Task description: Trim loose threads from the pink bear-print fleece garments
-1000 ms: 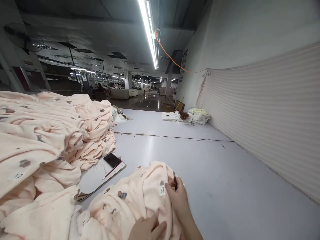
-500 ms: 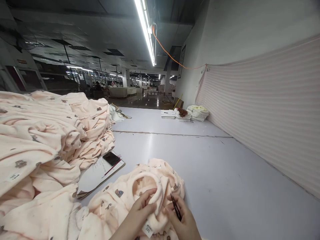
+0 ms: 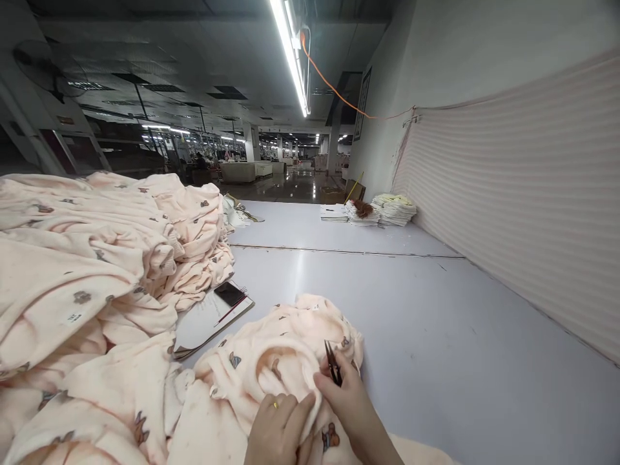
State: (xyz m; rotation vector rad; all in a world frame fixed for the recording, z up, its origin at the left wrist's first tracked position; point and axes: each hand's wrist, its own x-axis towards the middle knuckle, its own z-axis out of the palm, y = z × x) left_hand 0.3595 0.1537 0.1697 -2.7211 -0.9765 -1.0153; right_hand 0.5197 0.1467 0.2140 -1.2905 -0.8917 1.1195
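Note:
A pale pink fleece garment (image 3: 271, 349) with small printed figures lies bunched on the white table (image 3: 436, 336) in front of me. My left hand (image 3: 278, 429), with a ring on one finger, pinches a fold of the garment near its collar opening. Beside it, my right hand (image 3: 346, 403) is closed around small dark thread snips (image 3: 332, 365), whose blades point up just over the fabric.
A large heap of similar pink garments (image 3: 97, 258) fills the left side. A clipboard with papers (image 3: 208, 320), a dark phone (image 3: 229, 294) and a red pen lie beside it. Stacks of folded cloth (image 3: 382, 210) sit far back by the striped wall covering (image 3: 533, 194).
My left hand has let go of the collar edge with the size label and now pinches a fold lower down. The snips have swung upright, and the view has shifted slightly.

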